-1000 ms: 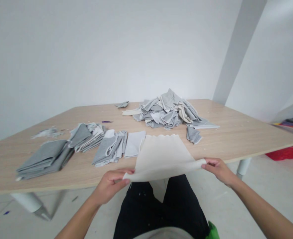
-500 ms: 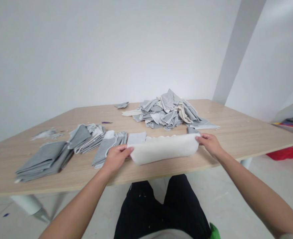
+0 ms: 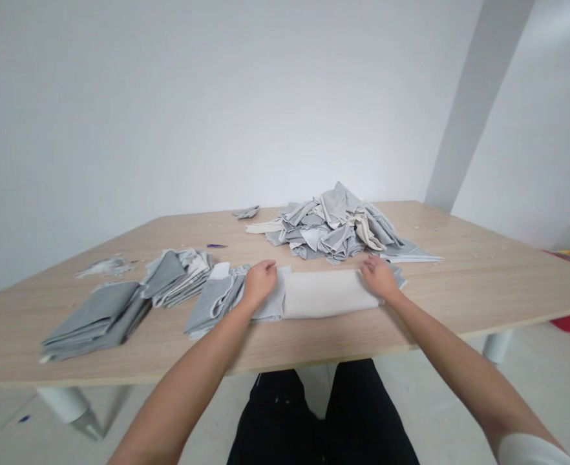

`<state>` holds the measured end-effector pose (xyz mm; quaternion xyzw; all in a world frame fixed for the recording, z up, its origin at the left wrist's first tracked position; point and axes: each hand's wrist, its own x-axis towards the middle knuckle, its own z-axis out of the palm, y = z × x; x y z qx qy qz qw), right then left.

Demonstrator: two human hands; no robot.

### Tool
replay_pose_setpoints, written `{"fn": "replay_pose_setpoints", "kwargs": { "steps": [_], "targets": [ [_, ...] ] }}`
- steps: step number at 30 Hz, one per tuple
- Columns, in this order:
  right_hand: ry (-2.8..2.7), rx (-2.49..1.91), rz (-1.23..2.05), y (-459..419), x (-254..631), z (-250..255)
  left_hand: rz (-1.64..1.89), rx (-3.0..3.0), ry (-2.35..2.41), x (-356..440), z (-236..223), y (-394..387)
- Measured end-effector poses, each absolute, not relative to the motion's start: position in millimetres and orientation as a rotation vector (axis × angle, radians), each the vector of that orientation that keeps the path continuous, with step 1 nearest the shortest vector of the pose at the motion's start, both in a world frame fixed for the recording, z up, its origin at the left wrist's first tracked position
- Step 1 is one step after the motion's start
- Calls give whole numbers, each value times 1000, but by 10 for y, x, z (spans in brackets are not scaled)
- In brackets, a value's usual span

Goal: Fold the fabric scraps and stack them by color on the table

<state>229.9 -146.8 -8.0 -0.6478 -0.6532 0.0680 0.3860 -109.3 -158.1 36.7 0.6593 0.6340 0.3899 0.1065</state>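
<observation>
Black trousers nearest, at the surface's front edge. Folded cream cloth lies flat on it, btwn both hands. L hand, fingers curled, is over pale gray cloth; R hand touches cream cloth's R end; can't tell if either grips. Gray stack far L; rumpled heap behind, nr wall.

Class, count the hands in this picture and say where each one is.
2. The left hand is over the pale grey cloth; the right hand is at the cream cloth's right end.
</observation>
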Motion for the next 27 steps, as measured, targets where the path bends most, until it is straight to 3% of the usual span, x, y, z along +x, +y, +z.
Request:
{"fn": "replay_pose_setpoints", "kwargs": {
  "steps": [5, 9, 27],
  "targets": [
    [-2090, -1491, 25, -1841, 1873, -45, 1056, 2190, 1716, -906, 203, -2321],
    [-2286, -1509, 2, -2094, 1517, -88, 834, 2097, 2015, -799, -41, -2708],
    [-2510, -1403, 172, -2637, 1295, -279, 813, 1654, 2045, -747, -25, -2426]
  ]
}}
